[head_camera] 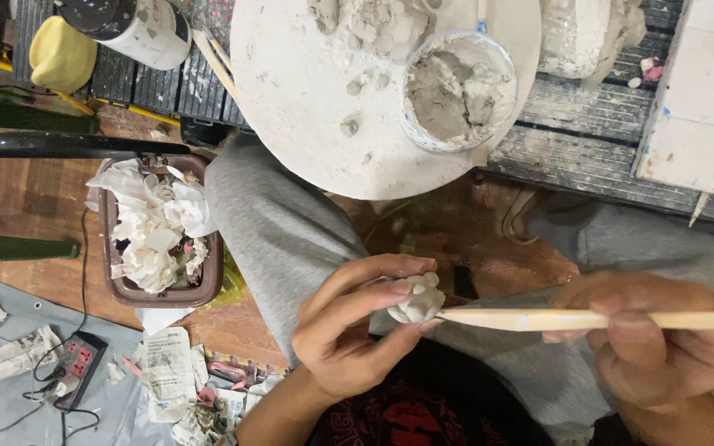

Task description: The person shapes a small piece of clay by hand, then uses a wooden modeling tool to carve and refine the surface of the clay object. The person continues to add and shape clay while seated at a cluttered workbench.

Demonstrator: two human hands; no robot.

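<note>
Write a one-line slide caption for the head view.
Left hand holds a small white clay piece while right hand presses a wooden stick against it.

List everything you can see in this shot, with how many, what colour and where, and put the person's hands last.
Clay piece: one, white, in the left hand's fingertips.
Wooden stick: one, pale, its tip at the clay piece.
Round board: one, white, top centre, strewn with clay bits.
Cup of clay: one, white with grey clay, on the board.
Bin: one, brown, left, full of crumpled white paper.
Jar: one, white with dark top, top left.
Yellow lump: one, top left.
Power strip: one, dark with red switches, lower left floor.
Paper scraps: several, on the floor.
Left hand: holds the clay piece.
Right hand: holds the stick.
</note>
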